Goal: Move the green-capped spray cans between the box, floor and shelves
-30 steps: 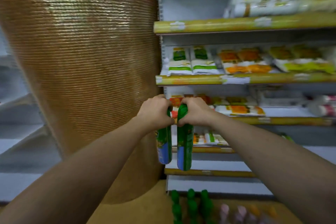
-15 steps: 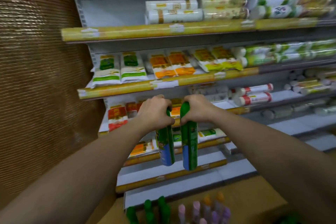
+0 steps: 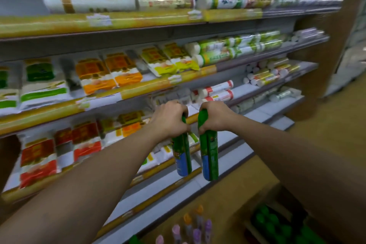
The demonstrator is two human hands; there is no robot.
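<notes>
My left hand (image 3: 170, 119) grips the top of a green bottle with a blue lower label (image 3: 183, 154), which hangs upright below my fist. My right hand (image 3: 214, 118) grips the neck of a second green bottle (image 3: 210, 156) the same way. The two bottles hang side by side, a small gap between them, in front of the store shelves at about the height of the third shelf.
Store shelves (image 3: 138, 20) with yellow edge strips hold white packets (image 3: 39, 83) and rolls (image 3: 221, 0). A box (image 3: 227, 190) below holds coloured bottle caps (image 3: 196, 226) and green caps (image 3: 275, 222). A ribbed brown pillar (image 3: 324, 49) stands at right.
The view has swung right: the brown ribbed pillar on the left has left the frame and more shelving shows. Both hands keep their hold on the green bottles, now slightly further apart.
</notes>
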